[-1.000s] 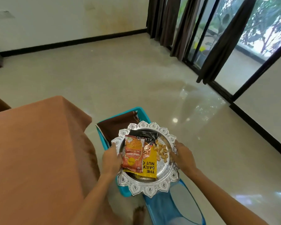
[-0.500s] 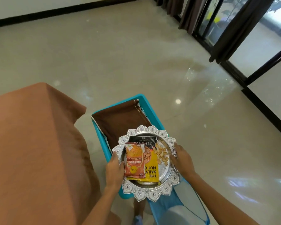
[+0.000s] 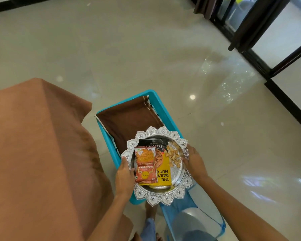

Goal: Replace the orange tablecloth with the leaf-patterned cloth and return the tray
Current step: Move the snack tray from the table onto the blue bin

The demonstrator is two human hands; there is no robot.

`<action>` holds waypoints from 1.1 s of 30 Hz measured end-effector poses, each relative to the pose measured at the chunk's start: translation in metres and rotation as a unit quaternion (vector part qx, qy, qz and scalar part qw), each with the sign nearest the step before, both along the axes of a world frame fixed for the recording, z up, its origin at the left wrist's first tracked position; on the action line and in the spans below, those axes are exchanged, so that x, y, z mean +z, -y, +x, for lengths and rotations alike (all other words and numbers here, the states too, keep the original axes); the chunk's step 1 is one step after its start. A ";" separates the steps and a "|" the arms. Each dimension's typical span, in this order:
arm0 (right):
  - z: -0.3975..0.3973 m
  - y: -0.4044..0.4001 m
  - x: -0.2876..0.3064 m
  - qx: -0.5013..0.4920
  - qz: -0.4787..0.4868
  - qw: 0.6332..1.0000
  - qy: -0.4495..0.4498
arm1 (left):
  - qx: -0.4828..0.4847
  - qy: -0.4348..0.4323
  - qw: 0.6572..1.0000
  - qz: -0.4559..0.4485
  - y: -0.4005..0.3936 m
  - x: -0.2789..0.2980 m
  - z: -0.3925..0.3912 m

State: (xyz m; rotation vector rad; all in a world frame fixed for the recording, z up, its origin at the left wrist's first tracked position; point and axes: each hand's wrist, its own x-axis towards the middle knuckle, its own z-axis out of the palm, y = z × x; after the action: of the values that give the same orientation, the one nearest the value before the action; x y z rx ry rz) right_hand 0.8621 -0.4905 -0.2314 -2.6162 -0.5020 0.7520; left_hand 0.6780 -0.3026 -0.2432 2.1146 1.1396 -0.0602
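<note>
I hold an ornate silver tray (image 3: 163, 199) level over a blue plastic bin (image 3: 160, 108). My left hand (image 3: 124, 178) grips its left rim and my right hand (image 3: 194, 160) grips its right rim. On the tray lie an orange snack packet (image 3: 145, 164), a yellow nut packet (image 3: 164, 173), a black almond packet (image 3: 153, 144) and loose nuts (image 3: 173, 156). The orange tablecloth (image 3: 33, 153) covers the table at the left, its corner hanging down. A folded brown cloth (image 3: 129, 119) lies in the bin. No leaf-patterned cloth is visible.
Glossy tiled floor (image 3: 146, 58) spreads ahead and to the right. Dark curtains (image 3: 247, 23) and glass doors stand at the top right. A blue mesh basket (image 3: 195, 216) sits on the floor below the tray, by my feet.
My view has tilted further down toward the bin. The tray, still held by both hands, sits lower and closer over the blue bin than before.
</note>
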 end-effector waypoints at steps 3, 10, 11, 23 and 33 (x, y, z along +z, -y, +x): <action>-0.007 0.001 -0.001 0.021 -0.024 0.999 0.015 | -0.022 -0.024 0.999 -0.010 0.001 0.002 -0.006; -0.023 0.006 -0.007 0.083 -0.064 0.990 0.093 | -0.119 -0.073 0.987 0.076 0.000 0.001 -0.018; -0.023 0.006 -0.006 0.083 -0.066 0.991 0.085 | -0.124 -0.072 0.986 0.081 0.001 0.001 -0.018; -0.043 -0.019 0.048 0.056 0.042 0.990 0.119 | -0.141 -0.003 0.977 0.160 0.011 0.049 -0.028; -0.198 -0.057 0.128 0.216 0.263 0.930 0.141 | -0.088 0.025 0.964 0.249 0.034 0.108 -0.186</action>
State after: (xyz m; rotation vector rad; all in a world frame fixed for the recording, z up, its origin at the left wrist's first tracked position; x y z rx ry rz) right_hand 0.6638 -0.4337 -0.1037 -2.1240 -1.2084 0.2885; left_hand 0.4919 -0.3368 -0.1356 2.6418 1.0067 0.2178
